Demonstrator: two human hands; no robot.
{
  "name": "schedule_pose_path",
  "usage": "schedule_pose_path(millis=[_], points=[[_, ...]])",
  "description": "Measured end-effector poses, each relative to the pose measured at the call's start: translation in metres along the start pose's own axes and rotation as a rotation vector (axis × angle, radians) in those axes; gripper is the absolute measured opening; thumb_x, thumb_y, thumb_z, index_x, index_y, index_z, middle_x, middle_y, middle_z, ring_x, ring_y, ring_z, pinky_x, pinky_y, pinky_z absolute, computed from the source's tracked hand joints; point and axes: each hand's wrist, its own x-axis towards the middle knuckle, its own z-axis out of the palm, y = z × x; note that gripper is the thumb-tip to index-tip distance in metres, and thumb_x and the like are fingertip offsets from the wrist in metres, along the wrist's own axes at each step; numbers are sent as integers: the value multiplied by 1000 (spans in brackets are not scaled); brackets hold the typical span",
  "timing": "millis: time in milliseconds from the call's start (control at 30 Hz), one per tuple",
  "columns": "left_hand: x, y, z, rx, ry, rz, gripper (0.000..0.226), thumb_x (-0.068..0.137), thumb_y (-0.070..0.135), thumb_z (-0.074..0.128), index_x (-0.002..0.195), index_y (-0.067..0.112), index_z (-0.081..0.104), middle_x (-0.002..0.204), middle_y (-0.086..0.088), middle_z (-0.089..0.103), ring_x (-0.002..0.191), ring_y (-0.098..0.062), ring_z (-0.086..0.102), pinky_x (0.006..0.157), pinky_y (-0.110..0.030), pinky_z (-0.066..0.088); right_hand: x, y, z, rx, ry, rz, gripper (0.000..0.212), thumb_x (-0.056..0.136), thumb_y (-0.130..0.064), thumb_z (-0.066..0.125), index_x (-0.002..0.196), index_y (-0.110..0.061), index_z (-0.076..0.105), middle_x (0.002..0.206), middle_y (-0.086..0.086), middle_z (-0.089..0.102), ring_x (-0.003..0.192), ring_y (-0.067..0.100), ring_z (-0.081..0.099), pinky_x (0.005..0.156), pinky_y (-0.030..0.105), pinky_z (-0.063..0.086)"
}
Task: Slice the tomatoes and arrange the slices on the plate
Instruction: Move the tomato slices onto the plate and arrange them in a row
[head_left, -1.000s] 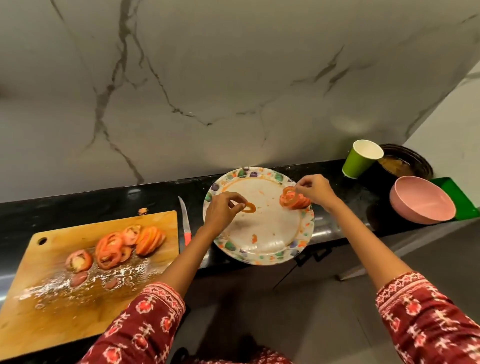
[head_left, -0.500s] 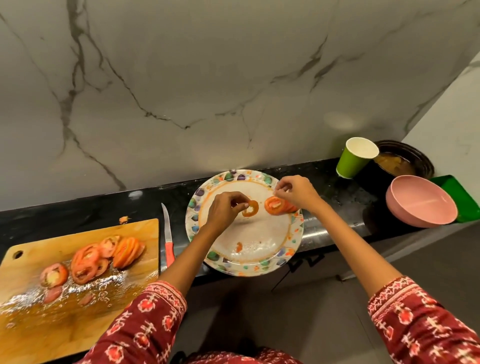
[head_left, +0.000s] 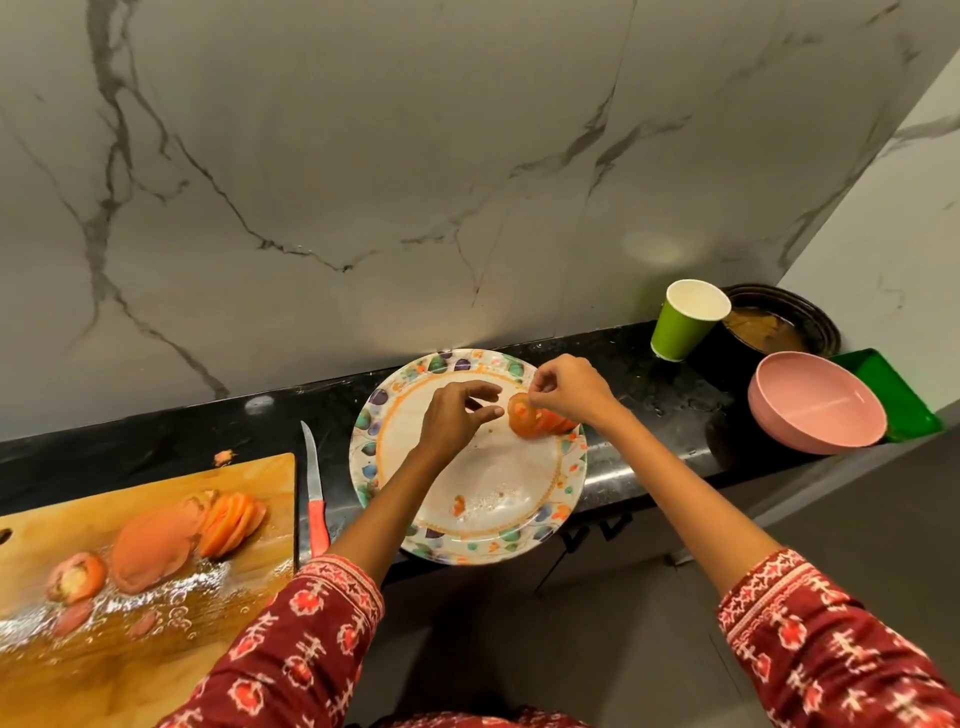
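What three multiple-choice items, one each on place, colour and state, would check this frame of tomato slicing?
1. Where does the knife lie?
A. between cutting board and plate
B. on the plate
C. inside the pink bowl

2. What colour is the paper cup?
A. red
B. green
C. blue

3. What is the right hand doing?
A. holding the knife
B. resting on the board
C. pinching a tomato slice on the plate

Answers: 1 A, it lies on the counter in that gap; 2 B, green outside, white inside; 3 C, its fingertips meet at the slice's top edge.

dim warm indoor light, a soft glare patch on the marble wall (head_left: 652, 248), motion-blurred tomato slices (head_left: 150, 548), wide-angle bending at edges.
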Motion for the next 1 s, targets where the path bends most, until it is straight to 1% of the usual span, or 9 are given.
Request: schedule_pose_path(millis=[100, 200, 300, 367, 467, 600, 733, 833, 1000], points=[[-4, -6, 5, 37, -50, -24, 26, 84, 12, 66, 110, 9, 67, 108, -9, 68, 86, -13, 62, 76, -22, 50, 1, 9, 5, 10, -11, 121, 6, 81, -21, 72, 76, -19, 69, 85, -1, 66, 82, 15, 61, 75, 33, 55], [-9, -11, 9, 68, -87, -38, 26, 86, 8, 63, 112, 9, 66, 110, -9, 68, 89, -14, 62, 78, -21, 49, 1, 15, 16, 59, 61, 220, 6, 80, -20, 71, 75, -18, 71, 87, 1, 68, 81, 15, 61, 73, 33, 55], [-10, -12, 13, 71, -106, -52, 30, 87, 7, 62, 117, 8, 63, 112, -10, 66, 93, -16, 62, 79, -20, 48, 0, 15, 23, 84, 126, 302, 6, 81, -19, 69, 80, -15, 74, 88, 1, 69, 82, 17, 62, 65, 29, 48], [-10, -10, 17, 70, -130, -61, 36, 87, 6, 61, 123, 8, 59, 115, -11, 65, 97, -18, 62, 82, -23, 49, -2, 15, 25, 84, 161, 335, 9, 82, -20, 68, 85, -14, 74, 89, 2, 69, 86, 19, 63, 65, 28, 46], [-10, -6, 25, 56, -150, -84, 45, 87, 3, 60, 130, 9, 51, 120, -11, 63, 104, -21, 61, 90, -30, 48, -4, 17, 30, 49, 204, 356, 11, 82, -18, 67, 91, -13, 73, 94, 6, 69, 89, 24, 64, 70, 33, 52], [-12, -6, 30, 52, -173, -110, 55, 87, 0, 59, 137, 12, 41, 126, -10, 60, 112, -24, 57, 96, -34, 45, -10, 18, 32, 61, 234, 354, 8, 83, -17, 66, 85, -13, 72, 92, 6, 69, 88, 25, 64, 69, 34, 52], [-15, -8, 27, 40, -187, -104, 58, 86, 0, 59, 138, 12, 39, 129, -10, 57, 114, -23, 56, 95, -33, 46, -18, 17, 28, 166, 312, 308, 14, 85, -21, 65, 81, -10, 72, 80, 4, 68, 75, 17, 59, 62, 28, 44], [-23, -11, 18, 19, -122, -90, 54, 87, 3, 60, 136, 12, 42, 125, -10, 59, 109, -22, 58, 94, -32, 47, -21, 10, 25, 221, 383, 243, 14, 85, -23, 65, 80, -10, 71, 76, 4, 68, 72, 15, 58, 62, 27, 44], [-42, -28, -16, 14, 70, -33, 40, 85, 2, 61, 125, 8, 55, 113, -11, 66, 101, -20, 62, 91, -31, 49, -23, -22, 38, 225, 366, 127, 16, 85, -20, 65, 79, -6, 70, 75, 7, 69, 70, 17, 60, 61, 26, 44]])
